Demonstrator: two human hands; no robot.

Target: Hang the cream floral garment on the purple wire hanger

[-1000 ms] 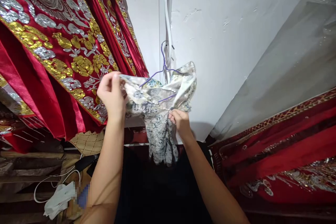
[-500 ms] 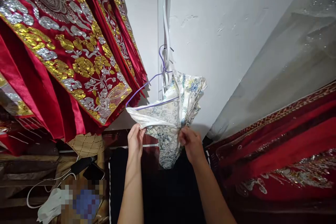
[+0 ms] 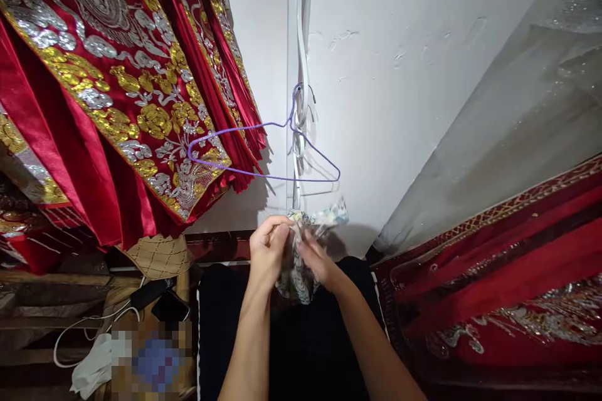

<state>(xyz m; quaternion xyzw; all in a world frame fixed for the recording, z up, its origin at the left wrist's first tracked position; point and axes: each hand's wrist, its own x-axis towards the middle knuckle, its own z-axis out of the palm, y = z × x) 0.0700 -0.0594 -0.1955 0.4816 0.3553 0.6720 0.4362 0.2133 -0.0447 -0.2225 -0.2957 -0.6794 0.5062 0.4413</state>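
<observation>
No writing or label can be read anywhere. The left hand (image 3: 267, 249) and right hand (image 3: 318, 261) meet below the bare purple wire hanger (image 3: 263, 153), fingers of both closed on a bunched floral cloth (image 3: 301, 250). Most of the cloth is hidden between the hands, its shape hard to make out. Red embroidered garments (image 3: 117, 94) hang at left; a blurred patch (image 3: 150, 351) covers something at lower left.

White plaster wall (image 3: 399, 75), red embroidered drapes (image 3: 94, 88) left, grey sheet (image 3: 517, 125) right, wooden shelving (image 3: 37, 301)
</observation>
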